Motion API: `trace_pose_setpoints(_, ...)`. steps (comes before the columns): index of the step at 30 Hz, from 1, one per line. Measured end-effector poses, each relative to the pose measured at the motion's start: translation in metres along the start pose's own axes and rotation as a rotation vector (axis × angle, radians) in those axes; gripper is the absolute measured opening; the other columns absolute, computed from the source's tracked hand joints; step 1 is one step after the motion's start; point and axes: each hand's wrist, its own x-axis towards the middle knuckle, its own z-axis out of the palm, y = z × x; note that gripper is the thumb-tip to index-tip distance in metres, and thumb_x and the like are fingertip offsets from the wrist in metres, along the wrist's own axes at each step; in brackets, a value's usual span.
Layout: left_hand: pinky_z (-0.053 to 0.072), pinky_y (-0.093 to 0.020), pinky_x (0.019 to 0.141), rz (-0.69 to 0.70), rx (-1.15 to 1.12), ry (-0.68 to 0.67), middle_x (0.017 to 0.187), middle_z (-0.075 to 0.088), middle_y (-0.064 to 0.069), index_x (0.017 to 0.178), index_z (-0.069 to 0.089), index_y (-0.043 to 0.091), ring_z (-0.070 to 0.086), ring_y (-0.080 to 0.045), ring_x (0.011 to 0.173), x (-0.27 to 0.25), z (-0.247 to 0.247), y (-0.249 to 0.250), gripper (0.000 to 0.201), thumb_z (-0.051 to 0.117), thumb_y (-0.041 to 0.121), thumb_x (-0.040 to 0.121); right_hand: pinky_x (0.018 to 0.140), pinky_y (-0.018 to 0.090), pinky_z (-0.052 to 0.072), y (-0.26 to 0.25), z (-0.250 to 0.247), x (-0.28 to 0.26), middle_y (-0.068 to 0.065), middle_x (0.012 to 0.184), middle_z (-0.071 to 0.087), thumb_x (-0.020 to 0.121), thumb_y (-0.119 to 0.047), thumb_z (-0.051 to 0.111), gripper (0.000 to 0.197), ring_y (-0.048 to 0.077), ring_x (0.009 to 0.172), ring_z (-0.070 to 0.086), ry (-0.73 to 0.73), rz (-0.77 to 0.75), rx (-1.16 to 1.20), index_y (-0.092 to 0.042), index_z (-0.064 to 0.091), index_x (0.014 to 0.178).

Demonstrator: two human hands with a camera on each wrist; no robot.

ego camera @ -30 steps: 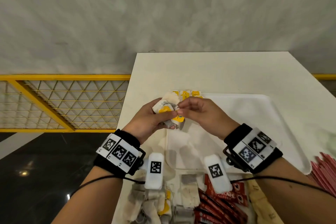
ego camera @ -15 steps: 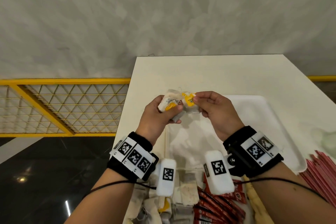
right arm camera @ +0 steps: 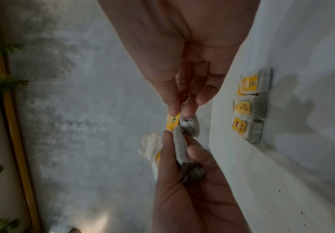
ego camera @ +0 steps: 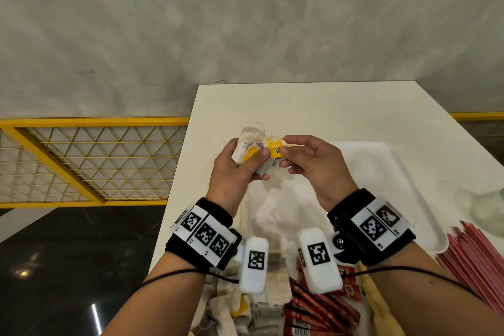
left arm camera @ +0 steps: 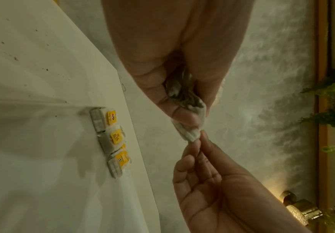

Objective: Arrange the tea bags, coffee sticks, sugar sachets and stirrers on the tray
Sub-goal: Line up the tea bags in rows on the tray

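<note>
Yellow paper tags on the tea bags [right arm camera: 246, 108]: small print and a dark oval logo, too blurred to read.
Red coffee stick packets [ego camera: 321, 311]: white print, not readable.
Black-and-white square marker codes on the left wrist band [ego camera: 204, 234]: patterns only, with tiny marks under them, not readable.
Same kind of codes on the right wrist band [ego camera: 377, 224]: patterns only, no readable word.
</note>
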Motion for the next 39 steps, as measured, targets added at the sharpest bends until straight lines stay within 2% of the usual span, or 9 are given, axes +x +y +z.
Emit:
trace_pose_setpoints(7,0.054,-0.027,0.054,0.051,0.087,0.037,0.09,0.067,-0.008,0.11,0.059,-0.004,0.067,-0.014,0.072,-0.002,0.001,-0.002,0.03,0.071,0.002,0.083,0.063,0.024,0.056,0.001,0.002,0.0,0.008,0.068,0.068,0.083,0.001,0.069,0.016,0.013,0.058,0.063,0.004,-0.052,0.007,-0.004,0.065,0.099)
trace_pose_setpoints(11,0.053,-0.026,0.052,0.038,0.104,0.052,0.086,0.066,-0.008,0.107,0.061,-0.003,0.065,-0.013,0.068,0.0,0.0,0.002,0.029,0.074,0.002,0.081,0.062,0.027,0.055,-0.005,0.002,0.0,0.006,0.074,0.07,0.087,-0.011,0.067,0.011,0.017,0.058,0.063,-0.01,-0.027,-0.038,-0.006,0.068,0.097)
trace_pose_setpoints(17,0.055,-0.027,0.055,0.016,0.142,0.03,0.086,0.066,-0.008,0.105,0.062,0.001,0.069,-0.017,0.072,0.005,-0.005,0.003,0.025,0.073,0.002,0.082,0.064,0.021,0.047,-0.02,0.0,0.026,-0.005,0.076,0.068,0.086,-0.021,0.069,0.007,0.002,0.059,0.053,-0.229,-0.205,-0.57,-0.016,0.074,0.086)
trace_pose_setpoints(21,0.055,-0.025,0.052,-0.035,0.171,0.162,0.081,0.065,-0.006,0.101,0.064,0.003,0.063,-0.014,0.065,0.016,-0.021,0.003,0.025,0.077,0.006,0.08,0.061,0.007,0.038,-0.025,0.004,0.051,-0.013,0.072,0.064,0.085,-0.021,0.068,0.006,-0.004,0.062,0.053,-0.176,-0.344,-0.868,-0.019,0.073,0.083)
trace_pose_setpoints(25,0.054,-0.024,0.051,-0.048,0.191,0.252,0.075,0.064,-0.001,0.093,0.065,0.01,0.062,-0.008,0.059,0.024,-0.043,0.001,0.02,0.078,0.008,0.078,0.058,0.007,0.037,-0.006,0.008,0.067,-0.011,0.071,0.061,0.083,-0.021,0.07,0.004,0.003,0.066,0.053,-0.324,-0.222,-1.04,-0.018,0.072,0.083)
trace_pose_setpoints(27,0.055,-0.023,0.052,-0.055,0.196,0.265,0.077,0.064,-0.003,0.095,0.065,0.009,0.062,-0.009,0.061,0.025,-0.05,-0.001,0.021,0.078,0.008,0.079,0.056,0.005,0.037,0.008,0.013,0.07,-0.014,0.07,0.06,0.083,-0.019,0.07,0.004,0.001,0.066,0.053,-0.457,-0.118,-1.107,-0.018,0.073,0.083)
trace_pose_setpoints(29,0.055,-0.024,0.053,-0.065,0.201,0.261,0.08,0.065,-0.005,0.099,0.065,0.006,0.063,-0.012,0.065,0.025,-0.054,-0.003,0.025,0.078,0.009,0.078,0.057,0.005,0.038,0.022,0.018,0.074,-0.018,0.069,0.059,0.083,-0.018,0.07,0.004,-0.001,0.068,0.054,-0.495,-0.065,-1.101,-0.019,0.073,0.081)
trace_pose_setpoints(33,0.056,-0.025,0.054,-0.088,0.19,0.254,0.081,0.065,-0.005,0.101,0.065,0.005,0.066,-0.013,0.068,0.024,-0.063,-0.01,0.027,0.079,0.009,0.078,0.068,0.022,0.041,0.04,0.028,0.091,-0.015,0.069,0.058,0.082,-0.02,0.073,0.005,0.007,0.072,0.054,-0.396,-0.036,-1.057,-0.021,0.072,0.077)
trace_pose_setpoints(39,0.055,-0.024,0.054,-0.141,0.154,0.243,0.088,0.067,-0.008,0.101,0.066,0.006,0.068,-0.012,0.071,0.022,-0.069,-0.02,0.027,0.079,0.009,0.078,0.058,0.011,0.037,0.05,0.032,0.112,-0.009,0.074,0.062,0.082,-0.019,0.072,0.003,0.008,0.074,0.054,-0.258,-0.053,-1.006,-0.018,0.072,0.079)
